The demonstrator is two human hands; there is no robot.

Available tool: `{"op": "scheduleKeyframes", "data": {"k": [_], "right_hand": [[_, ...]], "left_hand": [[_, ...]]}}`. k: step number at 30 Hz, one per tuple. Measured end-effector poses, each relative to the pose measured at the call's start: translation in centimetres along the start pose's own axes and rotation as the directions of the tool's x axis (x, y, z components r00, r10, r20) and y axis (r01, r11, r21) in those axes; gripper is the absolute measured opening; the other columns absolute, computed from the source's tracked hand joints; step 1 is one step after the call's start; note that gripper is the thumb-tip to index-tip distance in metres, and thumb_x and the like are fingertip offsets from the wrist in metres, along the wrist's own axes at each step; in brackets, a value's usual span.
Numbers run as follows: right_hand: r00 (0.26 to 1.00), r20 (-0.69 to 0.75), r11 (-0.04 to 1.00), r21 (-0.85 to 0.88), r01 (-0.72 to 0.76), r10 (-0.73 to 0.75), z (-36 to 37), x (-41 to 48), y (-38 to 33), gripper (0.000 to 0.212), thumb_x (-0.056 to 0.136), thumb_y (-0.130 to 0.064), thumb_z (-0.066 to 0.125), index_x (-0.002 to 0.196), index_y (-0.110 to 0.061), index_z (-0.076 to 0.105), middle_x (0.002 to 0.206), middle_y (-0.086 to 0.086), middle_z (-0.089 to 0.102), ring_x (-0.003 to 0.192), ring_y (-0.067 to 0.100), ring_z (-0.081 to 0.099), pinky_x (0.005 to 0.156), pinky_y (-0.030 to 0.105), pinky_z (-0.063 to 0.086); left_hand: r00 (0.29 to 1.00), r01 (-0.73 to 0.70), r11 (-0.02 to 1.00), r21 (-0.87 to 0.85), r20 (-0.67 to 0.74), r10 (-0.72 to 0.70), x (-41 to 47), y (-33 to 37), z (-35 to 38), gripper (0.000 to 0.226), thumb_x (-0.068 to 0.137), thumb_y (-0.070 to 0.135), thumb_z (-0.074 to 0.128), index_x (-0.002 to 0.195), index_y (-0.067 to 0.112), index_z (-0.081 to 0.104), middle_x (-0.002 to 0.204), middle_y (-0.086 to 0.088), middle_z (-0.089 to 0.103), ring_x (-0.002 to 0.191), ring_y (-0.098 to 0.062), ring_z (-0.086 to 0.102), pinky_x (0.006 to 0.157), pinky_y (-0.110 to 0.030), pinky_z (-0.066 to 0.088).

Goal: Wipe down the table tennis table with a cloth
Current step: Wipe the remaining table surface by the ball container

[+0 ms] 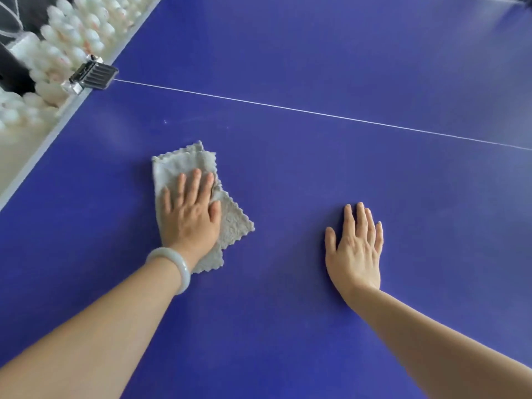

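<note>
Pressing folded, scallop-edged grey cloth [231,223] onto blue table [316,168], left fingers [196,184] straight (right hand [357,250] flat).

Looks down on a blue table tennis table [316,67]. Near its left edge, a pale grey cloth [233,223] with a scalloped hem, folded and rumpled, flat on the surface under the left hand [190,217], fingers straight and pressing on it, one corner sticking out to the right of the thumb. On that wrist, a pale bangle [172,266]. Well apart to the right, the right hand [355,250], palm down on the bare blue surface, fingers straight and close together. Beyond both hands, a thin white line [288,107] across the table from a dark ribbed clamp [93,73] on the left edge. Past that edge, blurred, a heap of white balls [72,30].
</note>
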State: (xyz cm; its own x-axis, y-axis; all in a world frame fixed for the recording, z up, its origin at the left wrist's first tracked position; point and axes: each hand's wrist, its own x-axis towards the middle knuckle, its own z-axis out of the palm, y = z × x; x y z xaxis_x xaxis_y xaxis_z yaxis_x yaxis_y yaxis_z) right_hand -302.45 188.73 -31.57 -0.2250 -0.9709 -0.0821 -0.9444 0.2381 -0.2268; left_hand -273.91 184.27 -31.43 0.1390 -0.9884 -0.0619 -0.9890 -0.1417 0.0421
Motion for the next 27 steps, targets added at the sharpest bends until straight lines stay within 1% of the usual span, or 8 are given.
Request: {"op": "scheduleKeyframes", "data": {"k": [3, 7, 14, 16, 19, 22, 25, 27], "right_hand": [[1.000, -0.021, 1.000, 0.000, 0.005, -0.006, 0.1, 0.0, 0.0, 0.066, 0.101, -0.045, 0.021, 0.159, -0.015, 0.012, 0.167, 0.004, 0.003, 0.153, 0.016, -0.008, 0.123, 0.038, -0.010], [0.999, -0.032, 1.000, -0.018, 0.007, -0.007, 0.2, -0.1, 0.0, 0.067, 0.101, -0.046, 0.021, 0.158, -0.013, 0.014, 0.166, 0.007, 0.005, 0.153, 0.019, -0.005, 0.123, 0.040, -0.010], [1.000, -0.022, 1.000, 0.012, 0.003, -0.003, 0.1, 0.1, 0.2, 0.064, 0.102, -0.044, 0.020, 0.159, -0.015, 0.013, 0.167, 0.002, 0.000, 0.152, 0.014, -0.010, 0.121, 0.034, -0.015], [0.999, -0.033, 1.000, -0.006, 0.011, -0.011, 0.2, 0.2, 0.2, 0.064, 0.102, -0.044, 0.019, 0.158, -0.014, 0.014, 0.167, 0.003, 0.002, 0.153, 0.016, -0.007, 0.122, 0.034, -0.014], [0.999, -0.030, 0.999, -0.032, 0.011, -0.012, 0.1, 0.1, 0.2, 0.065, 0.101, -0.044, 0.020, 0.158, -0.015, 0.013, 0.167, 0.004, 0.003, 0.153, 0.017, -0.006, 0.123, 0.036, -0.012], [1.000, -0.017, 0.999, -0.049, 0.009, -0.009, -0.1, 0.1, -0.1, 0.067, 0.101, -0.046, 0.020, 0.159, -0.014, 0.011, 0.167, 0.005, 0.002, 0.153, 0.018, -0.008, 0.122, 0.037, -0.014], [1.000, -0.011, 0.998, -0.055, 0.004, -0.005, -0.2, 0.0, -0.2, 0.067, 0.101, -0.046, 0.021, 0.159, -0.014, 0.009, 0.167, 0.005, 0.000, 0.153, 0.018, -0.009, 0.123, 0.039, -0.012], [1.000, -0.011, 0.999, -0.038, 0.000, -0.001, -0.3, -0.1, -0.2, 0.066, 0.101, -0.045, 0.022, 0.159, -0.014, 0.011, 0.167, 0.005, 0.001, 0.153, 0.018, -0.007, 0.123, 0.039, -0.012]], "left_hand": [[0.999, 0.017, 1.000, 0.018, -0.041, -0.016, -5.5, -1.7, -0.2, 0.061, 0.100, 0.042, 0.017, 0.157, 0.020, 0.025, 0.164, -0.002, 0.019, 0.151, -0.028, 0.020, 0.118, -0.055, 0.021], [0.970, -0.243, 0.970, -0.019, -0.022, 0.242, -12.8, 4.0, 1.2, 0.061, 0.101, 0.041, 0.025, 0.157, 0.018, 0.023, 0.165, -0.005, 0.016, 0.152, -0.032, 0.014, 0.116, -0.059, 0.024], [0.837, -0.541, 0.837, -0.078, 0.041, 0.545, -1.0, 15.3, 1.1, 0.058, 0.104, 0.044, 0.017, 0.159, 0.031, 0.002, 0.166, 0.007, -0.004, 0.153, -0.022, -0.008, 0.122, -0.051, -0.001], [0.861, -0.505, 0.861, -0.057, 0.033, 0.507, 3.1, 14.9, 0.8, 0.058, 0.104, 0.045, 0.016, 0.158, 0.034, 0.001, 0.166, 0.009, -0.005, 0.153, -0.019, -0.008, 0.122, -0.049, -0.004], [0.972, -0.232, 0.972, -0.022, 0.012, 0.233, 6.4, 9.5, 0.6, 0.058, 0.102, 0.048, 0.012, 0.158, 0.034, 0.003, 0.166, 0.009, -0.002, 0.153, -0.019, -0.003, 0.123, -0.049, 0.001], [0.997, -0.072, 0.997, -0.017, -0.001, 0.072, 3.8, 3.7, 0.2, 0.059, 0.103, 0.047, 0.009, 0.159, 0.029, 0.008, 0.166, 0.005, 0.001, 0.153, -0.022, 0.003, 0.122, -0.051, 0.008], [0.995, -0.101, 0.995, -0.015, -0.029, 0.101, -3.4, 3.9, 0.3, 0.061, 0.101, 0.044, 0.015, 0.157, 0.021, 0.020, 0.165, -0.003, 0.013, 0.152, -0.028, 0.012, 0.119, -0.055, 0.018], [0.969, -0.247, 0.968, -0.049, -0.027, 0.246, -8.3, 6.6, 1.0, 0.061, 0.100, 0.042, 0.025, 0.157, 0.019, 0.024, 0.165, -0.005, 0.016, 0.152, -0.031, 0.012, 0.118, -0.058, 0.021]]}}
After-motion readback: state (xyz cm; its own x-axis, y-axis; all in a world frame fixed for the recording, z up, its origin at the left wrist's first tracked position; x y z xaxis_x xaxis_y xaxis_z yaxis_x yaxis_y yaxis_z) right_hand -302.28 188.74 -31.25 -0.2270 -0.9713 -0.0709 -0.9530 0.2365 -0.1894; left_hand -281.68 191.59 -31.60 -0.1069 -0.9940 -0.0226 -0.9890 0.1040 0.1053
